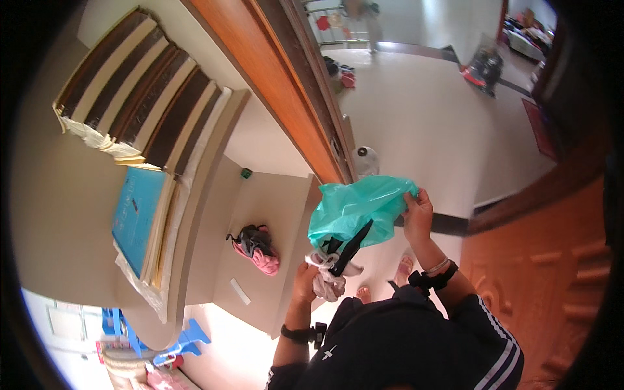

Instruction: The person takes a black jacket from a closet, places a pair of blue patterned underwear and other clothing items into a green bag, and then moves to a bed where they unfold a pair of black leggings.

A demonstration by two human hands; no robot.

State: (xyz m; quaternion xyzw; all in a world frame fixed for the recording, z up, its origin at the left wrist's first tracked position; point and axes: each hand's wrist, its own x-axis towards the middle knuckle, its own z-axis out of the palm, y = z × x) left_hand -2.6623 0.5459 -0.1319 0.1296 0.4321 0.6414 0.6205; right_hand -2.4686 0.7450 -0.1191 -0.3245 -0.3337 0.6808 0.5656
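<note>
My right hand (418,212) pinches the edge of a translucent green plastic bag (358,204), which spreads out in front of my body. My left hand (304,282), lower and to the left, grips a bundle of pale cloth items (329,285) beside the bag. A long black item (352,248) slants from this bundle toward the bag; its kind is unclear. Whether the bundle lies partly inside the bag cannot be seen. Wristbands with small black devices sit on both forearms.
On the left, a shelf (209,146) bears a stack of thick dark-and-cream volumes (136,92) and a blue book (141,209). Below it lies a grey and pink cloth bundle (256,248). A wooden door frame (278,83) rises ahead; a panelled wooden door (531,287) stands at right.
</note>
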